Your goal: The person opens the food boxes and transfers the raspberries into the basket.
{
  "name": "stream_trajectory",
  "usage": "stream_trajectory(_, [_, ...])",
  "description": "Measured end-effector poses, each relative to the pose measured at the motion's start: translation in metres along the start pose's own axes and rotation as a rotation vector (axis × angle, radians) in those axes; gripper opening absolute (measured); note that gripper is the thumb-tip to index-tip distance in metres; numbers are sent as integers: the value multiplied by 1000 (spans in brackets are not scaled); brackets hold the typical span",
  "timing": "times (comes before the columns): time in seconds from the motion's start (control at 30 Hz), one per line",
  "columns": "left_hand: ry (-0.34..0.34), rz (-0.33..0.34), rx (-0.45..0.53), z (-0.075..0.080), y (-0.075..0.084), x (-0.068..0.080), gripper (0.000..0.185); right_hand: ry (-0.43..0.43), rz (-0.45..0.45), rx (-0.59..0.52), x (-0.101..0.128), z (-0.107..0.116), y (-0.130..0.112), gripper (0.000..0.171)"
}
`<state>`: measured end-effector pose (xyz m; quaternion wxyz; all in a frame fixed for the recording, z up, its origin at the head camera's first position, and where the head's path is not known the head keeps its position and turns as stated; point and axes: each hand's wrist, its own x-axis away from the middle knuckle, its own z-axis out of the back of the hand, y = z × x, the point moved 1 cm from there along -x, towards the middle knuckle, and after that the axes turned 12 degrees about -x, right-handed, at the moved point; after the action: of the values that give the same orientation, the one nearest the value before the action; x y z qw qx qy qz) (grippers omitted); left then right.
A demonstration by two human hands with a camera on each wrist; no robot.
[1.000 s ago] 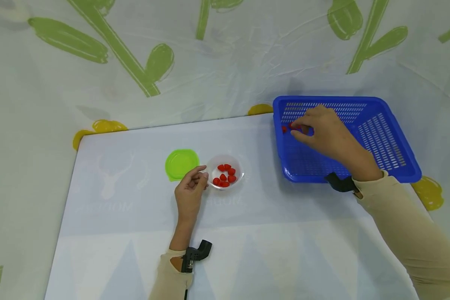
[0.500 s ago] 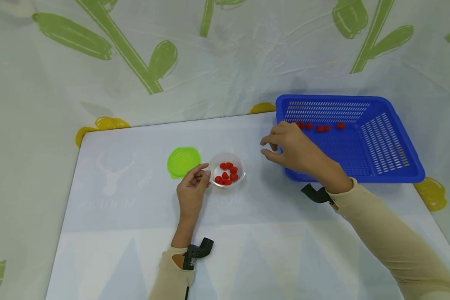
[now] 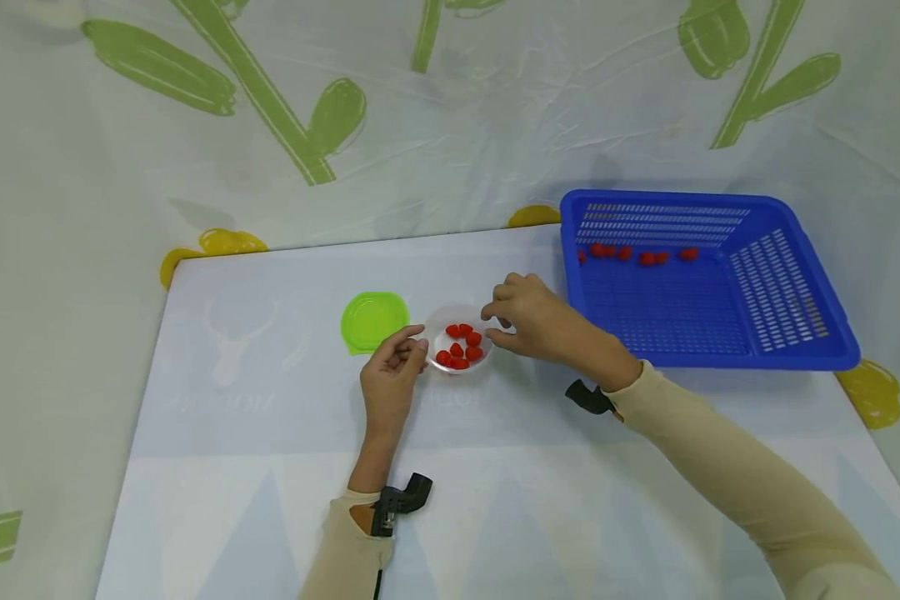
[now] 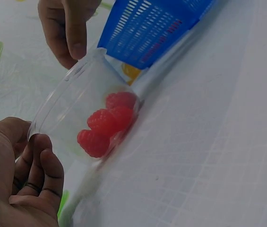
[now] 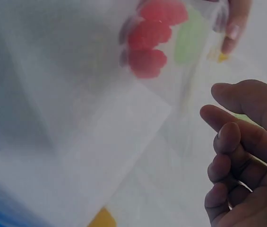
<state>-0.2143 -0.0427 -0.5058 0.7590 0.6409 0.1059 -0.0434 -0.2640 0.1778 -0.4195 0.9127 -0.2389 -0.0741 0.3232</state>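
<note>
A clear plastic bowl [image 3: 459, 317] stands on the table with several red raspberries [image 3: 456, 351] in it. My left hand [image 3: 392, 375] pinches the bowl's left rim between thumb and forefinger, the other fingers curled below, as the left wrist view shows. At the opposite rim is my right hand [image 3: 536, 321], thumb and forefinger apart and loosely bent. In the right wrist view, nothing shows between the right hand's fingers [image 5: 239, 137]. A bright green lid [image 3: 375, 321] lies just left of the bowl, beside my left hand.
The blue plastic basket [image 3: 675, 360] stands at the back right of the table, with several more raspberries [image 3: 647, 259] in a row along its far side. A patterned curtain [image 3: 495, 125] hangs behind the white table [image 3: 285, 433].
My right hand has come left out of the basket to the bowl's right rim, its fingers empty in view. My left hand stays on the bowl. The whole head view shifts slightly.
</note>
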Motion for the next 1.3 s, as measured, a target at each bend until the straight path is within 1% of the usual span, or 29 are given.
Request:
stream_trajectory(0.13, [1, 1, -2, -1, 1, 0, 24, -47, -24, 28, -7, -11, 2, 19])
stream_trajectory(0.27, [4, 1, -9, 0, 3, 0, 24, -66, -8, 56, -12, -19, 3, 18])
stream_trajectory(0.47, [4, -4, -7, 1, 3, 0, 24, -95, -3, 105, -19, -21, 0, 15])
stream_trajectory(0.63, [-2, -10, -4, 1, 2, 0, 25, -132, -31, 169, -25, -23, -3, 13])
stream_trajectory(0.8, [-6, 2, -1, 0, 4, 0, 24, -146, -49, 227, -30, -28, -4, 8])
stream_trajectory(0.93, [-15, 14, 3, 0, 5, 0, 25, -140, -42, 260, -32, -31, -5, 6])
stream_trajectory(1.0, [-15, 16, 7, -1, 1, 0, 25, -132, -33, 274, -32, -32, -6, 6])
stream_trajectory(1.2, [-2, 19, 3, -4, -24, -1, 25, -128, -33, 283, -33, -33, -5, 5])
stream_trajectory(1.3, [-2, 21, 1, -3, -28, -1, 25, -121, -33, 272, -32, -31, -5, 6])
